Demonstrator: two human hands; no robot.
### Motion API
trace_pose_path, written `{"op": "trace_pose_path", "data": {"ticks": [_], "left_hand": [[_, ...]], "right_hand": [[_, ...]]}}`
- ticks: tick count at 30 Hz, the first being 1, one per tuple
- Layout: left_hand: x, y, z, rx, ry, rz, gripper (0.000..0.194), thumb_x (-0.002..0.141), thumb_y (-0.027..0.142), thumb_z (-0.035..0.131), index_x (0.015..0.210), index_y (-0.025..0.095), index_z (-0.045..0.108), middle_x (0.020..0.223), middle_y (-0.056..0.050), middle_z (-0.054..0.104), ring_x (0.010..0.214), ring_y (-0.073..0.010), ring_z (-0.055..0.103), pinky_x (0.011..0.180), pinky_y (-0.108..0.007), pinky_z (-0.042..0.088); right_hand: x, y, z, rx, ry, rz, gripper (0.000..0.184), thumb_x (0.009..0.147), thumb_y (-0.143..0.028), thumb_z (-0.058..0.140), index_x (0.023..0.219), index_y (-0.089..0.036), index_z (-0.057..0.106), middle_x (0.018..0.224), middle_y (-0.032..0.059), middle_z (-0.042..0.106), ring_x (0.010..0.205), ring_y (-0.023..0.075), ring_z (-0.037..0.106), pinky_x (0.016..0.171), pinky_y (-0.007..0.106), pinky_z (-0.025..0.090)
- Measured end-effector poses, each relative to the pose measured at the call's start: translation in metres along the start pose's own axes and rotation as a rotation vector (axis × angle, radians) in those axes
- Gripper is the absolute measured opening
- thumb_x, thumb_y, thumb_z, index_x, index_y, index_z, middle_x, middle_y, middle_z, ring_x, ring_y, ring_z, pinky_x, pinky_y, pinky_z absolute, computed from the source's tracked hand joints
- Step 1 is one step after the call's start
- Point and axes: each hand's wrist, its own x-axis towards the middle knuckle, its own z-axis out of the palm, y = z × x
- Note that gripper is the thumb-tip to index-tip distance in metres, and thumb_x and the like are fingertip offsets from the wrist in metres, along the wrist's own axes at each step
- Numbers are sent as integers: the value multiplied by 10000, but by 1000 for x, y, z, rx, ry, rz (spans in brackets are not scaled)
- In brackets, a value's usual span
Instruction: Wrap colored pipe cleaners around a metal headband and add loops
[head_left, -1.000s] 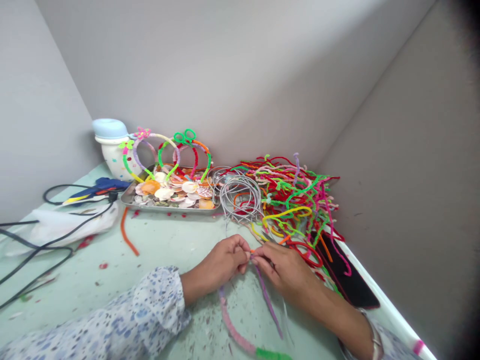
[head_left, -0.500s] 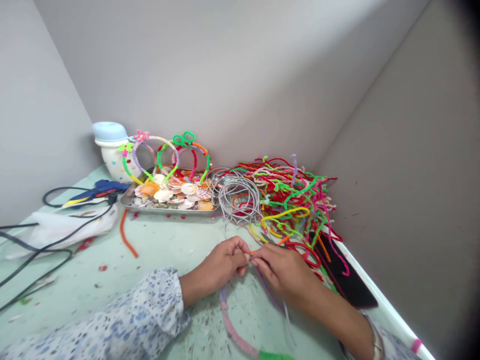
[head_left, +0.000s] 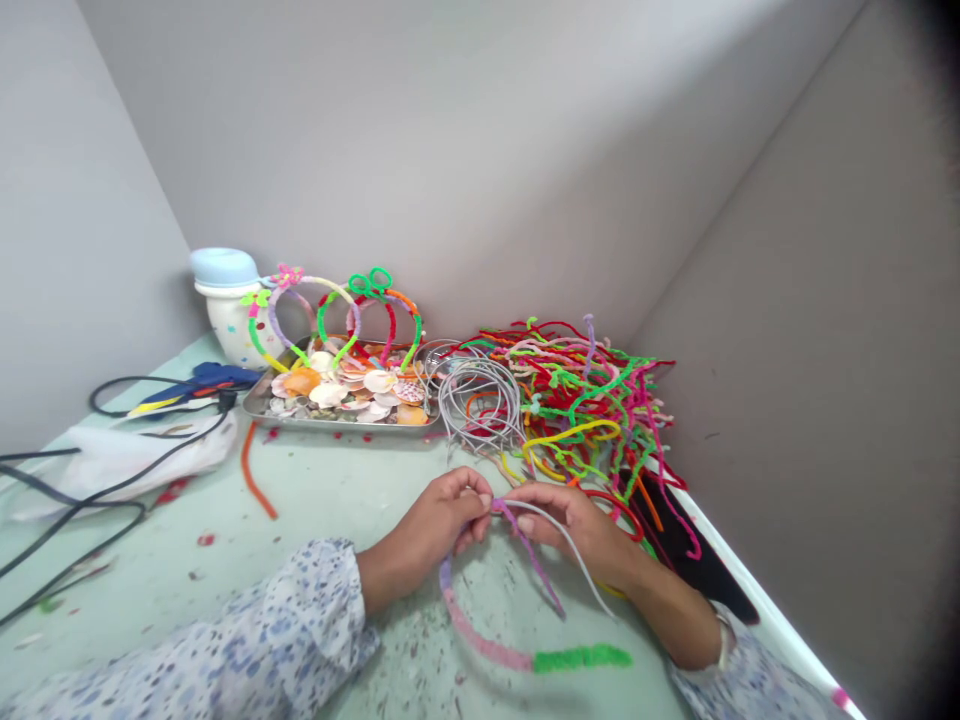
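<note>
My left hand (head_left: pixel 454 512) is closed in a pinch on a grey wire wrapped in pipe cleaner. The wrapped part (head_left: pixel 480 640) curves below the hand, lilac, then pink, then bright green at its end. A loose purple pipe cleaner (head_left: pixel 536 568) hangs from the pinch point. The bare grey wire end (head_left: pixel 574 545) arcs to the right, in front of my right hand (head_left: pixel 577 522). That hand's index finger and thumb stand apart, close beside the wire and the purple pipe cleaner. Its other fingers are partly hidden.
Behind lie a coil of grey wire (head_left: pixel 480 400) and a heap of colourful pipe cleaners (head_left: pixel 592 385). A metal tray (head_left: pixel 345 427) carries shells and pipe-cleaner hoops (head_left: pixel 315 280). Leftward are a white jar (head_left: pixel 232 325), black cables (head_left: pixel 112 490) and an orange pipe cleaner (head_left: pixel 255 475).
My right hand has loosened its pinch and shifted slightly right. The grey wire end now arcs in front of it, and the wrapped part's green end has swung up into view.
</note>
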Motion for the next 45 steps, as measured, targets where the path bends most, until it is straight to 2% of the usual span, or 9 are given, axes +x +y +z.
{"op": "trace_pose_path", "data": {"ticks": [5, 9, 14, 20, 25, 36, 45], "left_hand": [[0, 1, 0, 12, -16, 11, 118, 790, 285, 539, 797, 175, 497, 509, 53, 526, 378, -49, 363, 380, -162, 233], [-2, -1, 1, 28, -40, 41, 129, 801, 297, 539, 798, 175, 498, 510, 52, 528, 376, -52, 353, 376, -169, 229], [-2, -3, 1, 31, -46, 43, 118, 809, 286, 538, 801, 173, 505, 520, 49, 539, 385, -51, 362, 384, -168, 241], [-2, -2, 0, -35, -95, -15, 112, 795, 273, 556, 802, 173, 506, 522, 45, 547, 367, -44, 372, 365, -160, 235], [-3, 1, -1, -105, -141, -63, 111, 775, 258, 576, 794, 165, 517, 515, 36, 559, 344, -35, 365, 355, -161, 223], [-5, 10, -4, -187, -219, -146, 97, 745, 217, 597, 793, 155, 541, 509, 31, 578, 321, -31, 374, 340, -164, 201], [-3, 14, -9, -150, -297, -206, 67, 732, 184, 592, 780, 142, 571, 505, 25, 579, 318, -33, 398, 327, -149, 228]], "right_hand": [[1, -2, 9, -80, 83, -8, 248, 835, -369, 603, 977, -179, 675, 894, 45, 694, 796, 180, 619, 713, 276, 486], [0, 2, 16, -152, 158, -46, 193, 844, -324, 597, 935, -181, 690, 853, 36, 696, 788, 177, 623, 724, 263, 476], [-1, 4, 18, -261, 216, -76, 151, 853, -274, 588, 891, -184, 704, 790, 25, 686, 711, 154, 606, 668, 238, 458], [-2, 6, 15, -411, 220, -198, 137, 861, -231, 565, 844, -185, 693, 751, 21, 645, 683, 146, 578, 660, 242, 436], [-2, 9, 10, -453, 203, -315, 120, 868, -222, 565, 840, -188, 676, 733, 17, 622, 672, 137, 567, 651, 242, 431], [-1, 14, 3, -587, 186, -597, 109, 874, -157, 573, 949, -185, 646, 786, 51, 651, 698, 149, 600, 623, 252, 466], [-6, 7, 0, -843, 190, -809, 123, 866, -152, 591, 986, -163, 614, 840, 73, 695, 764, 175, 644, 674, 283, 502]]}}
